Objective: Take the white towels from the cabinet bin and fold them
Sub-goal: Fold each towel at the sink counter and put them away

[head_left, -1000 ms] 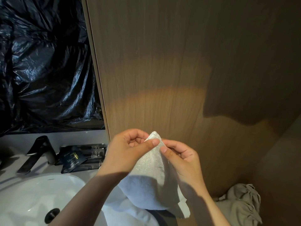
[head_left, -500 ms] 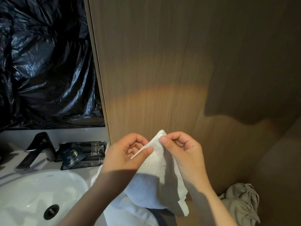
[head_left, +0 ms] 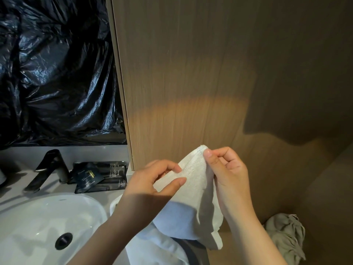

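A tall wood-grain cabinet panel (head_left: 191, 73) fills the background, crinkled glossy black plastic (head_left: 57, 64) to its left. Below lies a smooth white oval sink (head_left: 38, 226) in the surface. The white terry towel (head_left: 193, 190) hangs in front of the panel, long axis upright, corner pointing up. The right hand (head_left: 229, 175) pinches that corner; the left hand (head_left: 150, 190) pinches its edge just below.
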Tool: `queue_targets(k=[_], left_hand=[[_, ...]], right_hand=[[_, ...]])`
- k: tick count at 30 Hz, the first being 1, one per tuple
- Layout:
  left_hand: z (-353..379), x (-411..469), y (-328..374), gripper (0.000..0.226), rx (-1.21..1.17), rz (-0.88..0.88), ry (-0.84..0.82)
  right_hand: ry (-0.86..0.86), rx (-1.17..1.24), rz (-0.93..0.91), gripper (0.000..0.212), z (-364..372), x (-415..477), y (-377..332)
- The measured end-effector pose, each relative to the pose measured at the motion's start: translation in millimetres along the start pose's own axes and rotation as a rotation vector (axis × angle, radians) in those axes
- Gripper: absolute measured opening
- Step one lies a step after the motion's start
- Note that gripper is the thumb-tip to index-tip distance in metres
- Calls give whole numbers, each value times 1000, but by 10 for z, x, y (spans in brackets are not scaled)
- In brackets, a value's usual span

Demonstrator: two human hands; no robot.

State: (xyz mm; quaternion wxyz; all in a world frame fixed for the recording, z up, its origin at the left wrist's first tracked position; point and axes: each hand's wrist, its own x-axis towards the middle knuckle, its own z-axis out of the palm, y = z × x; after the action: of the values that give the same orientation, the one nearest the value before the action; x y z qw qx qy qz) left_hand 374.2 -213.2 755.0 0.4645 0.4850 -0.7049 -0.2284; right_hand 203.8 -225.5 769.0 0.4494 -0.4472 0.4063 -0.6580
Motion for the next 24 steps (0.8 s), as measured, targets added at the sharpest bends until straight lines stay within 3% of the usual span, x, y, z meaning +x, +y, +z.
queue_targets(k=[3,5,8,12,20,24], left_hand=[[0,-2,-57,11,38,-4,-49],[-5,-16,-109,24,55,-11,-59],[-33,-9,-185,40,73,6,-36],[-58,88,-204,42,67,60,-2],[17,274,-225,48,101,89,-147],[65,431,-312,35,236,33,-206]], right_hand=[[2,-11,-2,29,-15,8,-3],[16,-2,-13,16,-41,28,-8],[-16,-101,-40,26,-85,80,-56],[-96,-325,-112,19,-156,192,-174],[177,-363,-341,14,-274,578,-711],[212,-501,-382,14,-399,848,-838]])
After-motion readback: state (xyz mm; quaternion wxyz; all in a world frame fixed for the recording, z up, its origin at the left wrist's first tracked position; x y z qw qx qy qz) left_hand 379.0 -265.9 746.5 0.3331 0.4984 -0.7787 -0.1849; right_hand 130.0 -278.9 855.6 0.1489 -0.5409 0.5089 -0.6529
